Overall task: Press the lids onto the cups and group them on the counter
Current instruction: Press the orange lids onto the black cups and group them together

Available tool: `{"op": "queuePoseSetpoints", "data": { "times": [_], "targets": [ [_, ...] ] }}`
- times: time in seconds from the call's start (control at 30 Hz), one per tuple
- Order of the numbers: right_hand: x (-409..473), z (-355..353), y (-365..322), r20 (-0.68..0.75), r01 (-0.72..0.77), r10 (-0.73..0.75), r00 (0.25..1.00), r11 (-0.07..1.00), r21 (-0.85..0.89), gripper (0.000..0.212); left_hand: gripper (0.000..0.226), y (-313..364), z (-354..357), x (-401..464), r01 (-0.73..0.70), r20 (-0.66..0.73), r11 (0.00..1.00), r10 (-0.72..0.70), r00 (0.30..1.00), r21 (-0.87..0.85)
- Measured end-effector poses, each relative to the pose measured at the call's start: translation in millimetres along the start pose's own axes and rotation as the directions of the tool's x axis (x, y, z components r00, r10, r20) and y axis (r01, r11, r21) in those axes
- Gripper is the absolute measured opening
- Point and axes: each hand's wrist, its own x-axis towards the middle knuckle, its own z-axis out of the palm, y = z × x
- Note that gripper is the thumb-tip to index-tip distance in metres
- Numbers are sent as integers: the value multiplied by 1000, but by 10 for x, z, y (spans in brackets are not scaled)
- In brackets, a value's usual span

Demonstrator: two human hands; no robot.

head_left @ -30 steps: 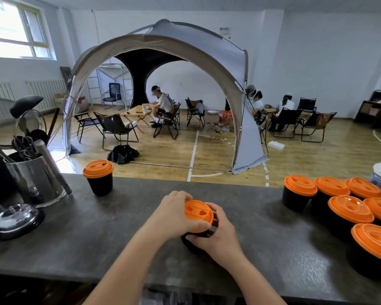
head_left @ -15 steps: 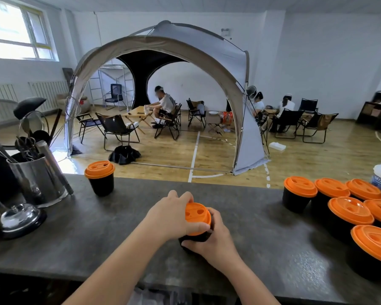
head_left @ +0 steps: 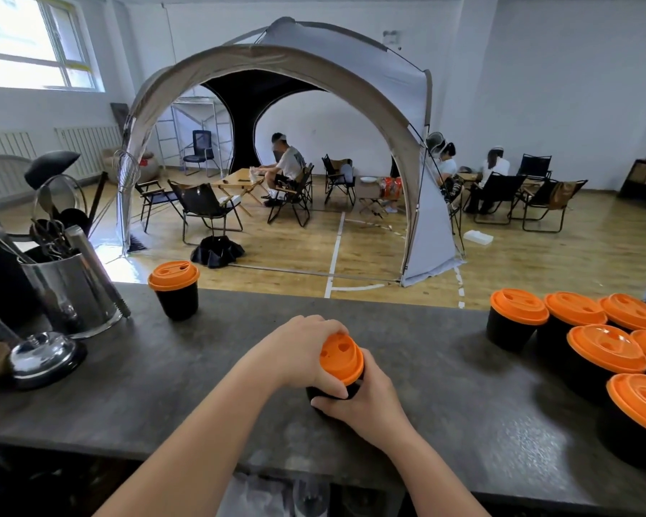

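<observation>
- Gripping one black cup (head_left: 331, 392) between both hands, a person stands at a dark grey counter (head_left: 444, 397), seen from a head-worn camera looking forward and down.
- The cup sits near the middle of the counter, close to the front edge, and tilts to the right.
- An orange lid (head_left: 342, 359) covers the cup's mouth.
- The left hand (head_left: 303, 348) curls over the lid from the left, fingers wrapped on its far rim and thumb along its near edge.
- The right hand (head_left: 362, 404) wraps the cup's lower body from the right, fingers curled under it.
- A separate lidded cup (head_left: 175, 291) stands upright at the back left, well apart from the hands.
- A group of lidded cups (head_left: 590, 345) clusters at the right end of the counter, touching or just beside one another.
- A metal utensil holder (head_left: 68, 292) and a small domed bell (head_left: 43, 358) sit at the left end.
</observation>
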Motion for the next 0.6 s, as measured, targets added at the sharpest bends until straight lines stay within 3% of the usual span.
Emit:
{"op": "queuePoseSetpoints", "data": {
  "times": [0.13,0.27,0.4,0.6],
  "targets": [
    [-24,-76,-62,-20,24,-24,999,999,-21,91,94,-18,68,-83,39,-89,999,-38,995,7],
    [-85,-189,-36,67,78,-78,995,997,1,90,98,-247,144,-231,46,-69,974,-62,996,-220],
    [-98,-256,-26,232,72,-104,967,987,144,77,80,-452,357,-321,7,-124,849,-85,989,-529],
    [-53,-220,-100,236,59,-89,968,990,131,63,59,-359,657,-391,-67,-179,683,-94,979,-727]
  ]
}}
